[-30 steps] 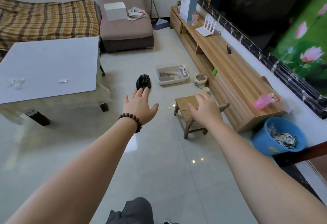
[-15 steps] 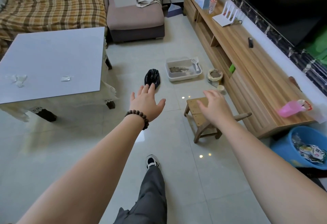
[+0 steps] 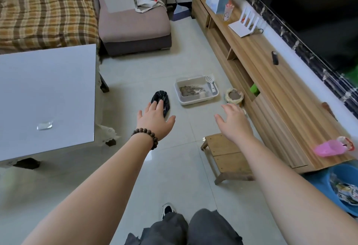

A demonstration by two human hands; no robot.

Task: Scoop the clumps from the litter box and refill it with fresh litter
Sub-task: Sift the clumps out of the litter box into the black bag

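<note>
From the head view, your left hand reaches forward with its fingers straight and spread, grasping nothing; a dark beaded bracelet circles its wrist. Your right hand is stretched out the same way, fingers relaxed and released, holding nothing.

The litter box sits on the tiled floor at about 12 o'clock from your hands, well apart from both. It is a shallow white tray with a patch of brownish-grey litter spread over part of its bottom. A white slotted litter scoop leans in its right end, at 3 o'clock from the litter.

A crumpled black bag lies on the floor at 9 o'clock from the litter box; your left fingertips overlap it in the picture, though you cannot tell whether they touch it. At 3 o'clock from the box stands a rolled-down open sack with grey-brown contents, just beside the long wooden TV cabinet.

A small wooden stool stands at 6 o'clock from your right hand, under your forearm. A blue basin sits at 4 o'clock near the cabinet's end, and a pink plastic object lies on the cabinet. A grey surface fills the 9 o'clock side.
</note>
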